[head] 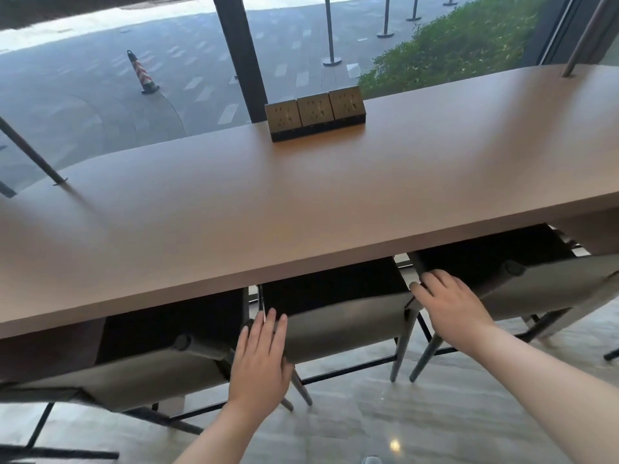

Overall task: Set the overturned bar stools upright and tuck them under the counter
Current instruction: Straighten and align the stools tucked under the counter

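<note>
Three grey bar stools stand upright with their seats partly under the brown counter (301, 202). The middle stool (338, 326) is between my hands. My left hand (259, 360) lies flat with straight fingers against the left end of its backrest. My right hand (449, 304) rests with straight fingers on the right end of that backrest, its fingertips reaching the gap beside the right stool (536, 286). The left stool (140, 373) sits further left, tilted in the wide-angle view.
A block of three brass power sockets (315, 112) sits on the counter's far side. Thin metal rods (31, 152) rise from the counter at left and right. Behind is a window with a paved yard, a traffic cone (142, 73) and shrubs. The floor is polished stone.
</note>
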Demonstrator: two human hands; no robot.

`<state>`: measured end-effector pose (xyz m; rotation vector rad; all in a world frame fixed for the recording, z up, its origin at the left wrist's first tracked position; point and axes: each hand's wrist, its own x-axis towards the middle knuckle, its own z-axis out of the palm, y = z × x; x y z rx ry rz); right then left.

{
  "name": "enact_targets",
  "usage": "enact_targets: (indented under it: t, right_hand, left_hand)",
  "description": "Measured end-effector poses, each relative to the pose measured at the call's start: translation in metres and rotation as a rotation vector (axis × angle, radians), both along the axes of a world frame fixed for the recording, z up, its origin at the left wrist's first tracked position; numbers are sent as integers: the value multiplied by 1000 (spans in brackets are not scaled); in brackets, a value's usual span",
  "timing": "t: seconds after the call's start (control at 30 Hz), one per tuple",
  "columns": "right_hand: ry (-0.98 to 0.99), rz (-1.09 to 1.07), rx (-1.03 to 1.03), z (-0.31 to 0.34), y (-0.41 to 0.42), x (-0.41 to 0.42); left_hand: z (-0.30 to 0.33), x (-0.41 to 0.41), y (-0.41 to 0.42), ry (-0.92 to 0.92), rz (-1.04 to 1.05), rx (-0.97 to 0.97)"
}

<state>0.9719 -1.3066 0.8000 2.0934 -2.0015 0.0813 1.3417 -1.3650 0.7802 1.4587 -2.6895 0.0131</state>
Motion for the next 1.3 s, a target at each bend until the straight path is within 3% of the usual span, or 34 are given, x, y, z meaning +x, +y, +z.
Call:
enact_targets:
  t: [0.6,1.3]
  right_hand:
    - [-27,157,-90,1,-4,-6]
    - [-43,104,-125,-4,3,-1]
  left_hand:
    - [1,4,3,-61,19,-15]
    - [-6,4,2,0,3,-106]
